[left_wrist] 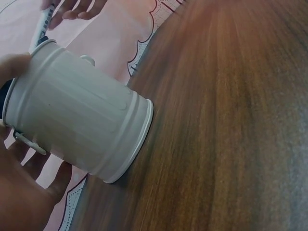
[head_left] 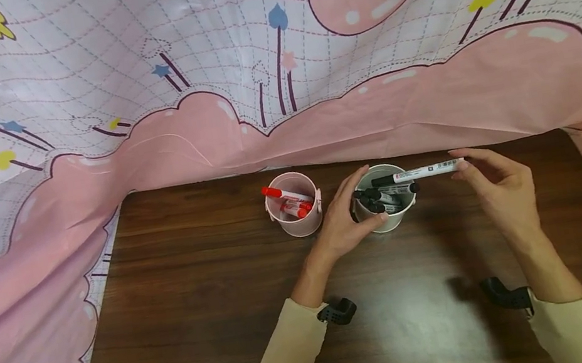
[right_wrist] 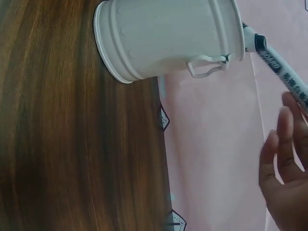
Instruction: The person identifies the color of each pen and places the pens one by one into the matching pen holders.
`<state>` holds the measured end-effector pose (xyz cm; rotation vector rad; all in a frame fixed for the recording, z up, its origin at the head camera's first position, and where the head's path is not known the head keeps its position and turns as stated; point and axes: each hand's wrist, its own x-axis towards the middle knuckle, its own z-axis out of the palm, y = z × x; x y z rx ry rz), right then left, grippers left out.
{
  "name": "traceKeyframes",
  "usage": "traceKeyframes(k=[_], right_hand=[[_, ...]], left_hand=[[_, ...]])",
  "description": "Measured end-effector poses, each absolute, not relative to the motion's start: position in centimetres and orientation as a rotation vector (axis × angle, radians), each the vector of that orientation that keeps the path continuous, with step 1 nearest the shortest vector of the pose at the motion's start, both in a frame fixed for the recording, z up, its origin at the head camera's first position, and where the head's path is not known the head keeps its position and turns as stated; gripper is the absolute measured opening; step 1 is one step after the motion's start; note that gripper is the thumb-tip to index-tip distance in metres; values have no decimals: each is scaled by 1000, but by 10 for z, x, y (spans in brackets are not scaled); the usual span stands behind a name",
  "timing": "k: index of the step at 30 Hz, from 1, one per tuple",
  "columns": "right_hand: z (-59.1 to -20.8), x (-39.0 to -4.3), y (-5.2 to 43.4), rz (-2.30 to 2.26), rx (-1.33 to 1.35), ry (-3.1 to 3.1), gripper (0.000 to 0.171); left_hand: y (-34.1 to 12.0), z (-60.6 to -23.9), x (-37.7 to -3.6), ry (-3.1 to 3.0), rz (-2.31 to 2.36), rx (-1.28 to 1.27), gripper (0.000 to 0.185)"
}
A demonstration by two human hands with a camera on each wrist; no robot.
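1. The left hand [head_left: 345, 220] is curled round the side of the white bucket [head_left: 388, 220], which stands on the dark wooden worktop [head_left: 205, 322] with several black-capped markers inside.
2. The right hand [head_left: 497, 184] pinches 1 marker [head_left: 421, 172] by its rear end, level, with its black cap over the bucket's mouth.
3. Just left of the white bucket stands a pink bucket [head_left: 297, 222] holding red-capped markers [head_left: 291, 202].
4. A pink patterned cloth [head_left: 315, 120] hangs behind the worktop.
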<state>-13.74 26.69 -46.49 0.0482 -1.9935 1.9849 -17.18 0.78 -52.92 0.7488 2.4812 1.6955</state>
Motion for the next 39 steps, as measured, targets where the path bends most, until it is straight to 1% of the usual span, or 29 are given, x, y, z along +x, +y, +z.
traceKeyframes(k=[4, 6, 10, 13, 18, 23, 28, 35, 39], right_hand=[[-454, -130, 255, 1837, 76, -2218, 41], [-457, -129, 253, 1749, 86, -2292, 49], [-472, -131, 260, 1712, 54, -2296, 56], [-473, -130, 261, 1755, 49, -2265, 56], [-458, -122, 252, 1746, 71, -2283, 54], [-449, -115, 246, 1707, 99, -2324, 54], [-449, -111, 246, 1679, 108, -2335, 56], [-449, -105, 246, 1622, 81, -2385, 55], [-456, -103, 251, 1583, 74, -2406, 57]], left_hand=[[6, -529, -170, 2475, 1708, 739, 88], [5, -529, -169, 2480, 1706, 735, 88], [4, -528, -169, 2484, 1695, 734, 89], [3, -528, -168, 2481, 1691, 732, 89], [1, -525, -165, 2486, 1664, 722, 90], [-2, -518, -161, 2502, 1606, 701, 99], [-6, -513, -154, 2500, 1597, 724, 109], [-12, -516, -146, 2496, 1582, 745, 109], [-13, -516, -142, 2486, 1561, 739, 111]])
